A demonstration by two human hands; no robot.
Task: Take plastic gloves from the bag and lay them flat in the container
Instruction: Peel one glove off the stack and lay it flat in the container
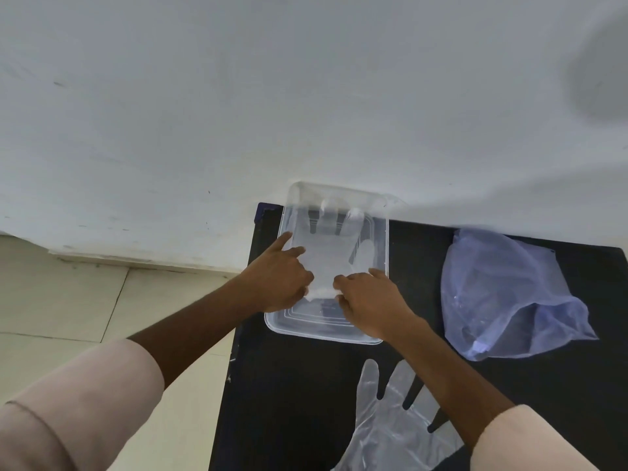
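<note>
A clear rectangular container sits on a black table against the wall. A thin plastic glove lies spread inside it, fingers pointing toward the wall. My left hand pinches the glove's cuff on the left, with the index finger stretched along the container's left wall. My right hand pinches the cuff on the right. A second plastic glove lies flat on the table near me, partly under my right forearm. The bluish plastic bag rests crumpled to the right.
The black table has its left edge just left of the container, with tiled floor beyond. A white wall stands directly behind the container and bag.
</note>
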